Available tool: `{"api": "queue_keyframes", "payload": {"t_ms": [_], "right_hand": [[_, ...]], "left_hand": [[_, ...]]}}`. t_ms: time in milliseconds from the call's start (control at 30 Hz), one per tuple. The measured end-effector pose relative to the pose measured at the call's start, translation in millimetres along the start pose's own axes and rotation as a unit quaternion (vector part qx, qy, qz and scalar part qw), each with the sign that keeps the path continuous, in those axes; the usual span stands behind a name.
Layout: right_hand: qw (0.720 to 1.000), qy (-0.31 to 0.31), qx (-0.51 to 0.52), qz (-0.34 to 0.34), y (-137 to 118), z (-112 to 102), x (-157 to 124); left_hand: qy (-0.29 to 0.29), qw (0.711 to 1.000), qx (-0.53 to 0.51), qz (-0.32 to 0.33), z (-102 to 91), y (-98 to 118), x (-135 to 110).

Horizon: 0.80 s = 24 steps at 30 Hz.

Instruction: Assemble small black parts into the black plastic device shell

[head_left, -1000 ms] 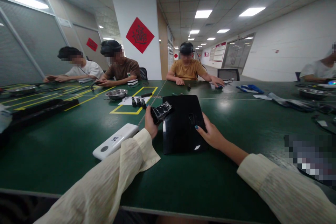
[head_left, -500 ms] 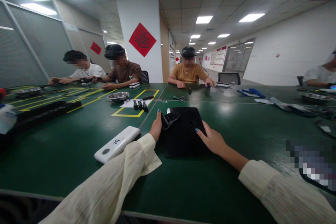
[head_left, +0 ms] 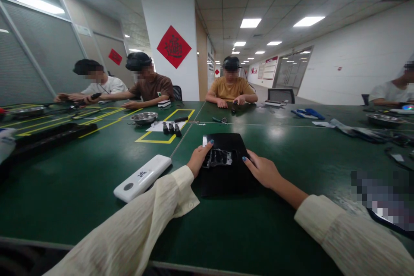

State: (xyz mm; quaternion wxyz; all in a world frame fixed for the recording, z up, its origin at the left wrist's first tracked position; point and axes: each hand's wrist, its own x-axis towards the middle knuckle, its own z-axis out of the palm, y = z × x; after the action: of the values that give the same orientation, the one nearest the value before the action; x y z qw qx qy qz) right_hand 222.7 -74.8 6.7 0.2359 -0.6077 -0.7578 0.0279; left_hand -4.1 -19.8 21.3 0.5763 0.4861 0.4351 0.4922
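Observation:
A thin black rectangular panel (head_left: 223, 184) lies in front of me over the green table. My right hand (head_left: 263, 170) grips its right edge, thumb on top and fingers hidden underneath. At the panel's left side, my left hand (head_left: 199, 159) is closed on a small black plastic part (head_left: 221, 158) with frame-like openings and shiny edges. This part is over the panel's upper middle, the left thumb along its top. Whether it touches the panel, I cannot tell. A small white piece (head_left: 205, 141) shows at the panel's far left corner.
A white oblong device (head_left: 144, 178) marked 26 lies left of my forearm. Farther off are a metal bowl (head_left: 144, 118), several small black parts (head_left: 171, 129) on paper and a long black tray (head_left: 48, 144). Co-workers sit around the green table (head_left: 291, 172); blue items (head_left: 308, 114) lie far right.
My left hand has turned the black plastic part from tilted to nearly level and brought it lower, toward the panel's middle. My left thumb now reaches over it. My right hand keeps its grip.

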Motion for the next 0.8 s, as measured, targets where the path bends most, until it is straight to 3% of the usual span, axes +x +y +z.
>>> {"api": "queue_keyframes", "payload": {"t_ms": [100,200,300,433,600,800], "right_hand": [[0.999,0.023,-0.020,-0.011,3,1,0],[0.992,0.119,-0.029,-0.008,0,0,1],[0.976,0.202,-0.023,-0.079,-14,-2,6],[0.966,0.164,-0.017,-0.199,-47,2,11],[0.977,0.124,-0.036,-0.168,-67,13,10],[0.976,0.069,0.051,-0.202,-54,13,10]], "left_hand": [[0.025,0.999,0.019,0.014,0.7,0,-1],[0.020,0.999,0.024,0.021,2.3,-1,-2],[0.029,0.998,0.054,0.032,3.4,-2,0],[0.034,0.995,0.078,0.045,3.6,-4,3],[0.047,0.993,0.089,0.065,3.4,-5,3],[0.025,0.995,0.055,0.075,5.6,-1,0]]}}
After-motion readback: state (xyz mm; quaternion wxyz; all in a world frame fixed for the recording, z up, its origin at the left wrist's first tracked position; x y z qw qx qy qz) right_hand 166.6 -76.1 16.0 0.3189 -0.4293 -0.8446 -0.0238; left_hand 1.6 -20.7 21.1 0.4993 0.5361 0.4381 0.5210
